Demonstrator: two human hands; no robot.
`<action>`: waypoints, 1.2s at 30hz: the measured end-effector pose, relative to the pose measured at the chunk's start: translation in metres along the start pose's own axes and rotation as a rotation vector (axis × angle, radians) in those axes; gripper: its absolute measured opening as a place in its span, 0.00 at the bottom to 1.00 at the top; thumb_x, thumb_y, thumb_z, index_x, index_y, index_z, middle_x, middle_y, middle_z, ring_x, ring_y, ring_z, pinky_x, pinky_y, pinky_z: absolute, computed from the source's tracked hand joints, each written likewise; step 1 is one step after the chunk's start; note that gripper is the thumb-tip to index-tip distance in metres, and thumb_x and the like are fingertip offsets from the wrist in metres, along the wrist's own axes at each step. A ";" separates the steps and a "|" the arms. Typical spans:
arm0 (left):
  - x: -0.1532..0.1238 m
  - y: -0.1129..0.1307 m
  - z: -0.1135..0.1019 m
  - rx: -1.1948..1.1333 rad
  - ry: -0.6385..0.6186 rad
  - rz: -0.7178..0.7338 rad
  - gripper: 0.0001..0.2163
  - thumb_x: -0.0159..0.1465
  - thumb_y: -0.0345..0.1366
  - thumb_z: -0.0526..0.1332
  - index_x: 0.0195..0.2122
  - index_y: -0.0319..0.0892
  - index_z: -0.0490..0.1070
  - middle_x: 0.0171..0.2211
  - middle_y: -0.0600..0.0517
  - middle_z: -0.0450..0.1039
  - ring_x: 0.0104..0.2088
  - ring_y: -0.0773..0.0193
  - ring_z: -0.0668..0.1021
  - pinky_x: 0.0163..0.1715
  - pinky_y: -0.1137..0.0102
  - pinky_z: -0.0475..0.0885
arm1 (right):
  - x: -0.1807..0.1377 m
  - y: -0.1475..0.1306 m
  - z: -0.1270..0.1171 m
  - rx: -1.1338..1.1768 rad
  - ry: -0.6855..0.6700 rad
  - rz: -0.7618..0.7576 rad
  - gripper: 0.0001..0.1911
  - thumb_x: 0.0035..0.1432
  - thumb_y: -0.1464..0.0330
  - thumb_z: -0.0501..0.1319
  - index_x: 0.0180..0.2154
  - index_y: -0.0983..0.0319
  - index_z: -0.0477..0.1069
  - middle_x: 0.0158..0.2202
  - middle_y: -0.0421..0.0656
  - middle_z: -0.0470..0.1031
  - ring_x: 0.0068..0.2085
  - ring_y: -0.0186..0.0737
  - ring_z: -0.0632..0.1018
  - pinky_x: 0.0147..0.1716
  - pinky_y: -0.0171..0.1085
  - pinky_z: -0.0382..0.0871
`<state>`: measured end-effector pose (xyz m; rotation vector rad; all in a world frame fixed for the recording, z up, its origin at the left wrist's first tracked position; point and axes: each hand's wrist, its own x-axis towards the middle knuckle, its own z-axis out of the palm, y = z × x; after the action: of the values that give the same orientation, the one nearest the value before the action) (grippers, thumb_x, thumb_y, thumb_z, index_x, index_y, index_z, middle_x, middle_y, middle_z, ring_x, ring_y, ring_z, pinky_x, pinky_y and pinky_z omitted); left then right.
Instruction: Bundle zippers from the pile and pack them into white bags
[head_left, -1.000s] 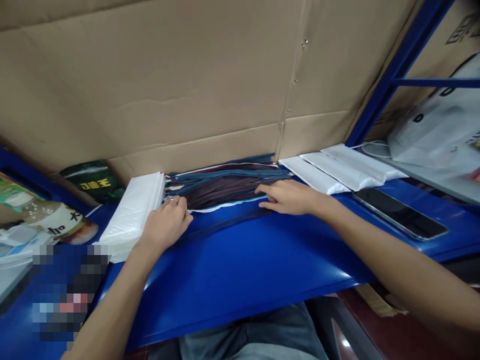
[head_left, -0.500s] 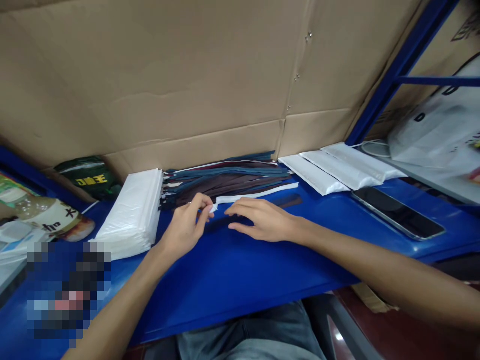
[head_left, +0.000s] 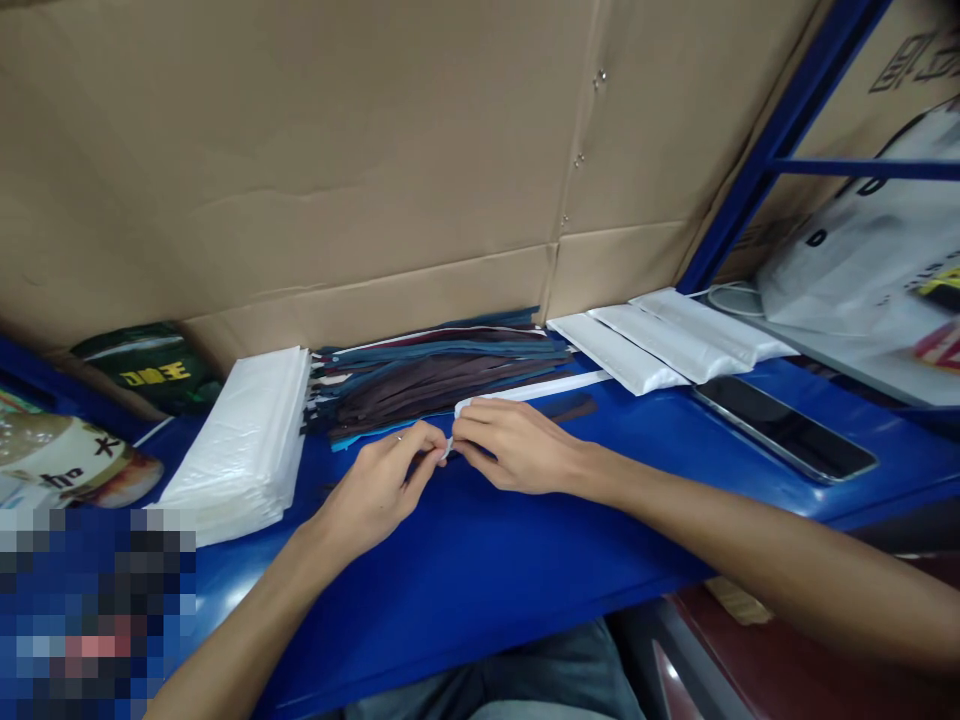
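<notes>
A pile of long zippers in dark blue, brown and teal lies against the cardboard wall on the blue table. One white zipper has been drawn out in front of the pile. My left hand and my right hand meet at its near end, both with fingers pinched on it. A dark zipper lies just behind my right hand.
A stack of white plastic bags sits left of the pile. White packets and a phone lie to the right. A green pouch and a bottle are at far left. A cardboard wall backs the table.
Both hands left the zipper pile and came toward me, pulling out a white zipper. They now pinch its end together in front of the pile.
</notes>
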<state>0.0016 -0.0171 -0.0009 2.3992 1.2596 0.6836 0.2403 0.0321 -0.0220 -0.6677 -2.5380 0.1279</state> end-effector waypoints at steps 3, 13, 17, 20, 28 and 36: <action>0.001 -0.010 -0.012 0.110 0.024 -0.027 0.08 0.78 0.40 0.53 0.48 0.48 0.71 0.45 0.54 0.82 0.44 0.62 0.84 0.47 0.69 0.74 | 0.000 0.016 -0.010 -0.220 -0.066 0.049 0.12 0.74 0.69 0.52 0.41 0.62 0.74 0.42 0.50 0.75 0.43 0.47 0.73 0.44 0.44 0.67; -0.008 -0.042 -0.075 0.659 0.272 -0.365 0.13 0.76 0.42 0.53 0.53 0.45 0.72 0.42 0.47 0.85 0.41 0.50 0.85 0.43 0.60 0.74 | -0.043 0.104 -0.076 -0.556 -0.249 0.546 0.13 0.70 0.72 0.53 0.41 0.64 0.77 0.42 0.58 0.80 0.45 0.55 0.79 0.43 0.47 0.68; -0.011 -0.041 -0.077 0.710 0.279 -0.379 0.15 0.77 0.43 0.50 0.54 0.46 0.73 0.40 0.46 0.83 0.41 0.50 0.84 0.45 0.58 0.75 | -0.049 0.109 -0.085 -0.493 -0.294 0.608 0.14 0.69 0.69 0.54 0.39 0.62 0.78 0.39 0.54 0.82 0.39 0.50 0.80 0.37 0.42 0.66; -0.009 -0.043 -0.068 0.739 0.337 -0.276 0.15 0.77 0.44 0.52 0.56 0.45 0.74 0.50 0.42 0.81 0.52 0.45 0.81 0.50 0.53 0.76 | -0.044 0.104 -0.081 -0.361 -0.264 0.584 0.13 0.68 0.66 0.56 0.37 0.59 0.80 0.37 0.48 0.83 0.37 0.48 0.81 0.36 0.41 0.67; -0.002 -0.020 -0.025 0.433 0.240 0.025 0.09 0.76 0.43 0.58 0.48 0.44 0.73 0.46 0.46 0.77 0.50 0.54 0.79 0.51 0.58 0.75 | -0.024 0.069 -0.059 -0.023 -0.091 0.039 0.14 0.72 0.71 0.55 0.48 0.61 0.80 0.48 0.48 0.83 0.49 0.46 0.81 0.53 0.43 0.73; 0.002 -0.017 -0.002 0.339 -0.002 0.182 0.11 0.76 0.44 0.60 0.49 0.44 0.75 0.46 0.48 0.80 0.49 0.54 0.79 0.54 0.57 0.72 | -0.011 0.022 -0.021 0.274 -0.023 -0.318 0.16 0.73 0.76 0.55 0.54 0.61 0.78 0.51 0.48 0.83 0.54 0.43 0.81 0.55 0.43 0.75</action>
<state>-0.0095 -0.0063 -0.0073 2.8157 1.2519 0.5525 0.2682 0.0457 -0.0135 -0.1557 -2.5462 0.3639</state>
